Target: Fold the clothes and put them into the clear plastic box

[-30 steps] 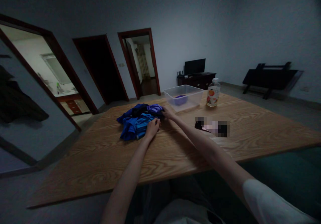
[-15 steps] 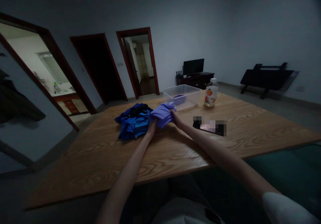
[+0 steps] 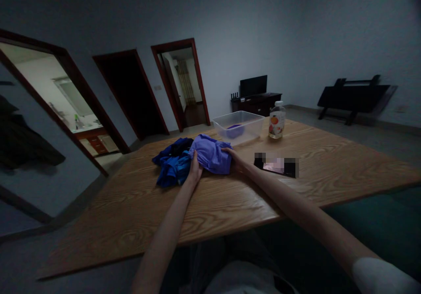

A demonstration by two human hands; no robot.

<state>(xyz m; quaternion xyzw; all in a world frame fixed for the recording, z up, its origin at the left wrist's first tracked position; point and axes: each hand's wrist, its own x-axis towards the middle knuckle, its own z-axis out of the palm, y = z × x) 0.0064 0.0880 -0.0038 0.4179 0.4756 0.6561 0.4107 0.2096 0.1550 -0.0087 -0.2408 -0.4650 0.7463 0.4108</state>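
Note:
A light purple cloth garment is stretched between my two hands over the wooden table; its exact kind does not show. My left hand grips its left edge, thumb on top. At its right edge my right hand is closed on the fabric, with some fingers hidden. Touching the purple garment on the left is a crumpled pile of blue and dark clothes. Behind it stands a clear plastic box with a folded dark purple cloth inside.
A bottle with a fruit label stands right of the box. Nearer to me lies a phone-like dark object, partly blurred out. Beyond the table are a television on a cabinet and a folded black table against the wall.
The purple garment was bunched up and is now spread wider and flatter. My left hand has moved slightly left, its thumb now on top of the fabric.

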